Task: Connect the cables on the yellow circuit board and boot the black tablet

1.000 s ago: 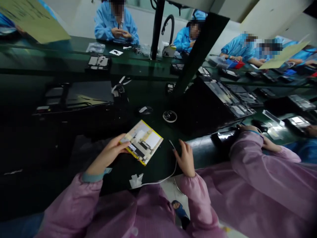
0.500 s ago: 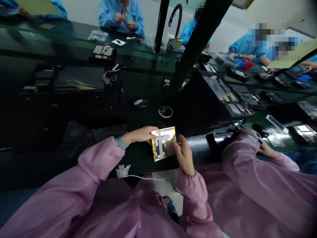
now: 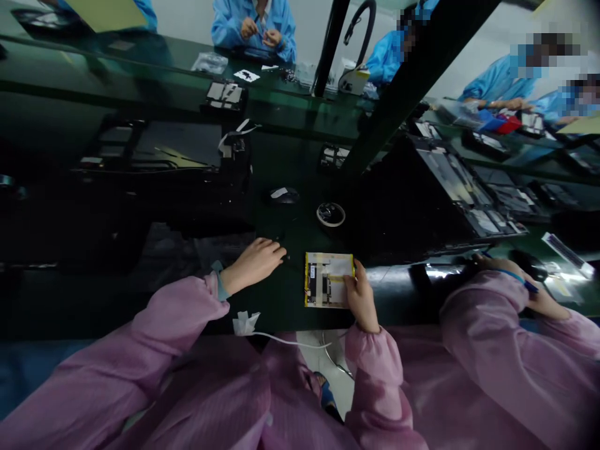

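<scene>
A flat rectangular panel [image 3: 325,278] with a yellow edge and pale taped parts lies on the dark green bench near its front edge. My right hand [image 3: 360,297] grips the panel's right side with thumb and fingers. My left hand [image 3: 253,262] rests on the bench a little to the left of the panel, fingers loosely curled, holding nothing. Both of my sleeves are pink.
A tape roll [image 3: 330,214] and a small dark mouse-like object [image 3: 282,195] sit beyond the panel. A slanted black rack of panels [image 3: 450,187] stands at right. A co-worker's pink sleeve [image 3: 487,312] is close on my right. White cable and tape scrap [image 3: 246,323] hang at the bench edge.
The panel went from my left hand to my right hand and now lies flat, further right. My left hand let go and drew back to the left.
</scene>
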Action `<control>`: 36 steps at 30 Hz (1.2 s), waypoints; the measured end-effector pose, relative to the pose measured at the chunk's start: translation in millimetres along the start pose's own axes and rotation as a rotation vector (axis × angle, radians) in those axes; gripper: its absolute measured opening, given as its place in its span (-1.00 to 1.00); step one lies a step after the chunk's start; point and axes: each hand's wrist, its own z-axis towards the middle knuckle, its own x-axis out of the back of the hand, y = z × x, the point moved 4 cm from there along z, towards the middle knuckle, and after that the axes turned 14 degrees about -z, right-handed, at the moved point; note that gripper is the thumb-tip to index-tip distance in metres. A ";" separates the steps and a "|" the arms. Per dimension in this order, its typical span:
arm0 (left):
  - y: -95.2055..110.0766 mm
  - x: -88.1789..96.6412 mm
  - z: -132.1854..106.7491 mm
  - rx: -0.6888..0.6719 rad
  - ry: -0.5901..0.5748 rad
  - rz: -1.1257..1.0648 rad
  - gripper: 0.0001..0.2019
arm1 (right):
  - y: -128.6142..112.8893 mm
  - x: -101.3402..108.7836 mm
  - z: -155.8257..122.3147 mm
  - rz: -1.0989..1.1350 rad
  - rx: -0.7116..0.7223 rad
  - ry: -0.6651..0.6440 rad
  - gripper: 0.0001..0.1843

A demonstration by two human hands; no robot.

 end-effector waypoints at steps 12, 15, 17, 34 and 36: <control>-7.4 16.0 -12.9 0.003 0.075 -0.487 -0.71 | -85.5 -43.7 -2.2 -0.389 0.304 0.084 -0.48; -7.0 17.9 -11.7 -0.013 0.022 -0.551 -0.68 | -105.9 -38.9 -1.9 -0.253 0.403 -0.024 -0.62; -7.2 21.1 -8.3 -0.009 0.022 -0.634 -0.73 | -117.4 -38.7 0.5 -0.118 0.452 -0.168 -0.65; -6.3 3.3 -3.7 -0.211 -0.097 0.006 -0.78 | -131.4 -58.5 -22.5 -0.374 0.693 -0.287 -0.78; -7.0 -0.7 -6.6 -0.268 -0.117 0.072 -0.78 | -129.1 -59.7 -23.8 -0.345 0.680 -0.274 -0.78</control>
